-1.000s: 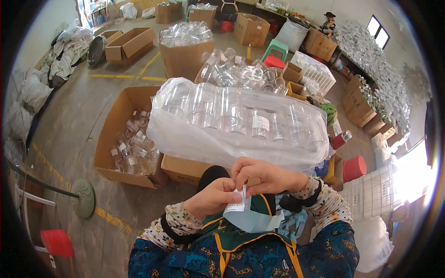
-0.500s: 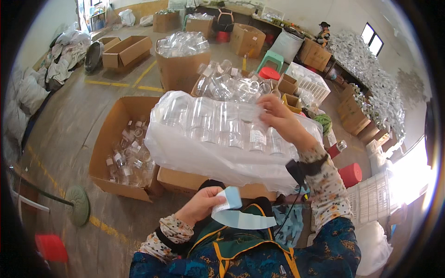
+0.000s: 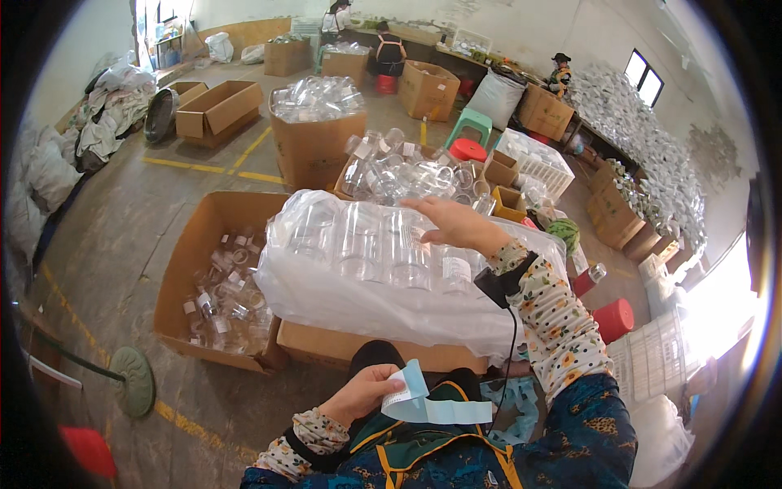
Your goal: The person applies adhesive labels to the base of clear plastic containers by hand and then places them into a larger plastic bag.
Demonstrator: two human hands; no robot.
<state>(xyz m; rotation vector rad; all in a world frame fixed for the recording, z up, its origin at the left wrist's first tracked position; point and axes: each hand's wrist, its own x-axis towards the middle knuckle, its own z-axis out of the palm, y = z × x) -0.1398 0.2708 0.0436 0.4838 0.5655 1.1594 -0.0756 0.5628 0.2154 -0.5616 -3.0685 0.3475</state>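
In my left hand (image 3: 362,393), thumb and fingers pinch a light blue strip of labels (image 3: 444,411), whose free end trails to the right over my lap. My right hand (image 3: 456,222) reaches over a row of clear plastic jars (image 3: 358,244), fingers stretched out and thumb apart. It lies over one jar with a printed white label (image 3: 419,236); whether the fingertips press on it is hard to tell. Another labelled jar (image 3: 458,270) lies just to its right. A clear plastic bag (image 3: 350,306) wraps the jars and rests on a cardboard box (image 3: 326,346).
At left an open carton (image 3: 175,301) holds small clear containers. Beyond the bag, another box holds loose clear jars (image 3: 407,171). A red stool (image 3: 612,319) and white crates (image 3: 652,350) stand at right. A green round-based stand (image 3: 133,381) is lower left. People sit farther back.
My right hand has moved left along the row, and a label shows on the jar beneath it. My left hand has shifted slightly right and down with the label strip.
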